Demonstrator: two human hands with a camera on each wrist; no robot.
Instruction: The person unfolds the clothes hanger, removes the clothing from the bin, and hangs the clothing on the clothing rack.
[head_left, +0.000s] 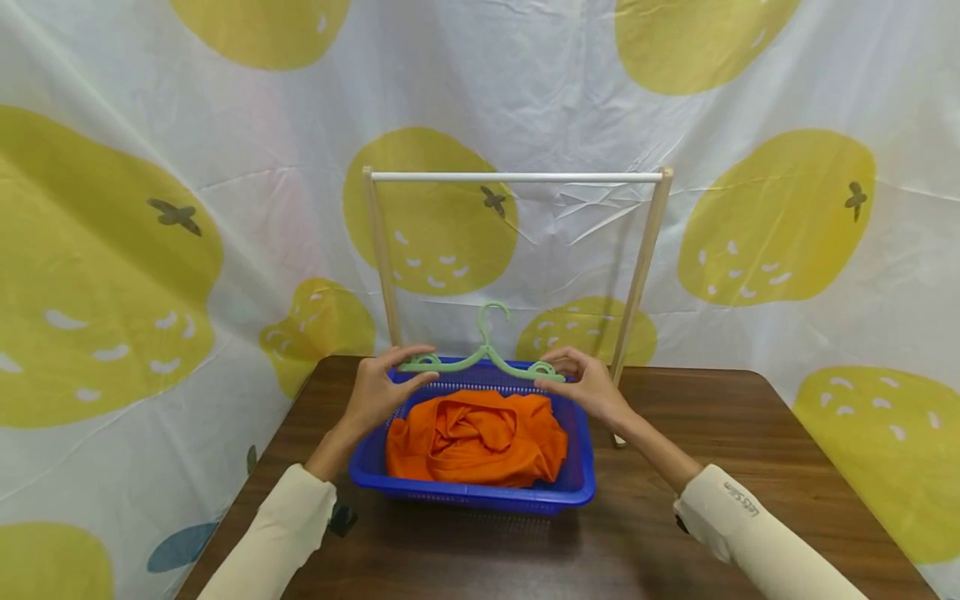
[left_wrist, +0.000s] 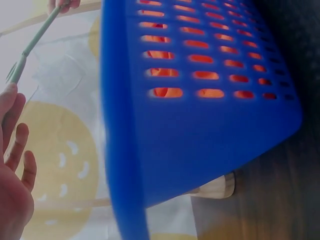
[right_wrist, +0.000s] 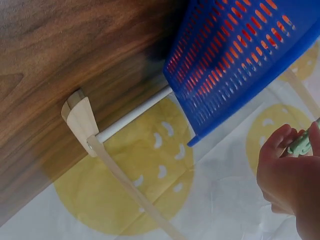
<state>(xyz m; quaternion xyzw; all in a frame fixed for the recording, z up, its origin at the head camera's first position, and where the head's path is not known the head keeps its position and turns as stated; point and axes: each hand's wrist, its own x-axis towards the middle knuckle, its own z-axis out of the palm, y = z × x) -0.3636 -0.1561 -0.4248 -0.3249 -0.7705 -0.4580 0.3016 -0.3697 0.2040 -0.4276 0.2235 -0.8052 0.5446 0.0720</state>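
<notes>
A light green clothes hanger (head_left: 486, 350) is held level above the back of a blue basket (head_left: 472, 493), its hook pointing up. My left hand (head_left: 378, 387) pinches the hanger's left end between thumb and fingers. At the other end, my right hand (head_left: 588, 385) grips the right tip the same way, and the right wrist view shows the green end (right_wrist: 301, 145) between thumb and fingers. Crumpled orange cloth (head_left: 476, 437) fills much of the basket, below both hands. Through the basket's slots the same cloth (left_wrist: 167, 92) shows in the left wrist view.
Behind the basket stands a rack with wooden posts (head_left: 643, 275) and a white top rod (head_left: 517, 177). Its wooden foot (right_wrist: 82, 120) rests on the brown table (head_left: 697, 467), right of the basket. A white curtain with yellow fruit prints (head_left: 780, 217) hangs around the table.
</notes>
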